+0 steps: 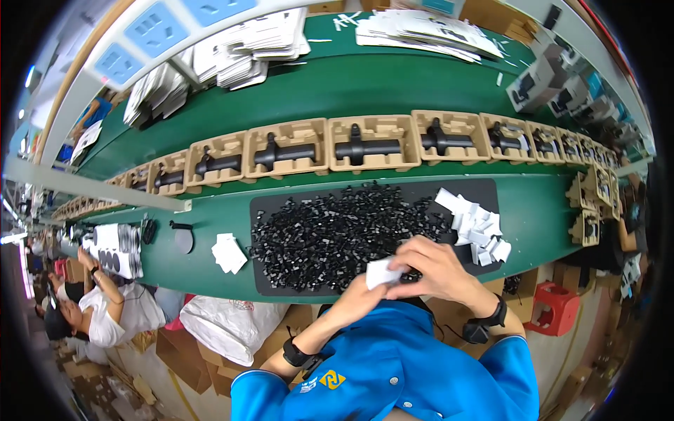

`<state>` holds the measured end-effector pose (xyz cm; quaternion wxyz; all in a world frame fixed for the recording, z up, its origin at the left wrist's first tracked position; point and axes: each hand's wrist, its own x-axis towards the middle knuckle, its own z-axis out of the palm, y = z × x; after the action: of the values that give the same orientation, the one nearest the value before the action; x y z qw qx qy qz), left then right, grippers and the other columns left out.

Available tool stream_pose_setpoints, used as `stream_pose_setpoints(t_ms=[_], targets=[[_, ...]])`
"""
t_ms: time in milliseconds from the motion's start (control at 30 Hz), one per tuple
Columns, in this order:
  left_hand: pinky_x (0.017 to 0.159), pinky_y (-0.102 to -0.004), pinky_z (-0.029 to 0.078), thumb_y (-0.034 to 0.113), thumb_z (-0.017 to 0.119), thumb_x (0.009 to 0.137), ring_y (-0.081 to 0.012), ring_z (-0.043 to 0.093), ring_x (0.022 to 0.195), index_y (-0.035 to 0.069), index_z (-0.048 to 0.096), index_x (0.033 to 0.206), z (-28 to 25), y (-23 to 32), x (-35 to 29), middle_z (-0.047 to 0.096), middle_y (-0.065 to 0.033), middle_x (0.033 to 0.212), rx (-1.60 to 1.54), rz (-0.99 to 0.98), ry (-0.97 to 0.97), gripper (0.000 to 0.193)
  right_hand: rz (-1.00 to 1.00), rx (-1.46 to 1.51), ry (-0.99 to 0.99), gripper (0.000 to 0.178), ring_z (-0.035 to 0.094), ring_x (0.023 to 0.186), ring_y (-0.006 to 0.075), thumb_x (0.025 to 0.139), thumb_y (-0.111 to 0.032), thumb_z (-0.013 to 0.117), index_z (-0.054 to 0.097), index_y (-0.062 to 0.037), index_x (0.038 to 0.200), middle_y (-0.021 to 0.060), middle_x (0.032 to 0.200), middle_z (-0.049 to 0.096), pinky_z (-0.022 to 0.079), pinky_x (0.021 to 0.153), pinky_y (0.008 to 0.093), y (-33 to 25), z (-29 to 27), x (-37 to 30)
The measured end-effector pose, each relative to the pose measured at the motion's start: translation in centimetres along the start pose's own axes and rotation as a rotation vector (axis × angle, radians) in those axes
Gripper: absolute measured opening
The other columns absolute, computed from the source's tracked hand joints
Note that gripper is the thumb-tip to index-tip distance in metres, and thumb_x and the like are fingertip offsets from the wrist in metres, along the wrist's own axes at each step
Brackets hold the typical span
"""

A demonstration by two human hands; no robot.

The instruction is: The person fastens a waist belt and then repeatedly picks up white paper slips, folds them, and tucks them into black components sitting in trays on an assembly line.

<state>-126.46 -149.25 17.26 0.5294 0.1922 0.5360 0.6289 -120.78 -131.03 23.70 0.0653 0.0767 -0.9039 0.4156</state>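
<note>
A small white packet (380,273) is held between my two hands, just over the near edge of a dark mat (484,188). My left hand (357,300) grips it from below, its fingers partly hidden. From the right, my right hand (434,268) closes thumb and fingers on the packet's edge; whether something else is pinched there cannot be made out. Right in front lies a wide heap of small black plastic parts (337,235) on the mat. Loose white packets (476,224) are scattered at the mat's right side, and a small stack of white packets (228,253) lies left of it.
Beyond the mat runs a row of brown moulded trays (374,165) holding black devices. Paper stacks (421,35) lie farther back. Empty trays (586,224) stand at the right end, a red stool (554,309) below. A co-worker (116,312) works at the left.
</note>
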Motion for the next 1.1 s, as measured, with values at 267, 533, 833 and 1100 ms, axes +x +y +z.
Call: stream_pose_setpoints(t_ms=[267, 533, 833, 1100], targets=[[0.055, -0.0261, 0.053, 0.004, 0.062, 0.077, -0.0136, 0.060, 0.076, 0.000, 0.057, 0.107, -3.3, 2.5, -3.0, 0.062, -0.0083, 0.091, -0.149, -0.175, -0.226, 0.031, 0.467, 0.478, -0.586, 0.016, 0.063, 0.052, 0.0149, 0.085, -0.019, 0.063, 0.062, -0.0031, 0.081, 0.0063, 0.066, 0.064, 0.046, 0.045, 0.0255, -4.5, -1.0, 3.4], [0.083, -0.0288, 0.045, 0.014, 0.074, 0.063, -0.0161, 0.057, 0.096, 0.001, 0.050, 0.119, -8.9, 0.6, -9.5, 0.060, -0.0095, 0.104, 0.018, -0.082, -0.233, 0.062, -0.067, 0.078, -1.078, 0.043, 0.060, 0.058, 0.0355, 0.084, -0.041, 0.059, 0.058, 0.0021, 0.084, 0.0152, 0.068, 0.060, 0.049, 0.060, 0.0388, -7.6, 9.7, 7.5], [0.069, -0.0287, 0.052, 0.014, 0.071, 0.069, -0.0164, 0.064, 0.080, 0.007, 0.059, 0.113, -23.2, -1.1, -17.2, 0.065, -0.0096, 0.096, 0.347, 0.154, 0.212, 0.046, 0.360, 0.429, -0.864, 0.038, 0.065, 0.059, 0.0191, 0.086, -0.027, 0.060, 0.052, -0.0067, 0.117, 0.0148, 0.090, 0.064, 0.051, 0.056, 0.0310, -12.8, 18.4, 16.7], [0.083, -0.0397, 0.048, 0.012, 0.069, 0.068, -0.0351, 0.057, 0.102, 0.016, 0.063, 0.109, -47.3, -2.0, -19.8, 0.056, -0.0168, 0.116, 1.052, -0.103, 1.098, 0.041, 0.808, 0.686, -0.191, 0.021, 0.058, 0.049, 0.0089, 0.091, -0.008, 0.051, 0.055, 0.0003, 0.110, 0.0095, 0.089, 0.066, 0.045, 0.041, 0.0185, -9.7, 20.3, 17.1]])
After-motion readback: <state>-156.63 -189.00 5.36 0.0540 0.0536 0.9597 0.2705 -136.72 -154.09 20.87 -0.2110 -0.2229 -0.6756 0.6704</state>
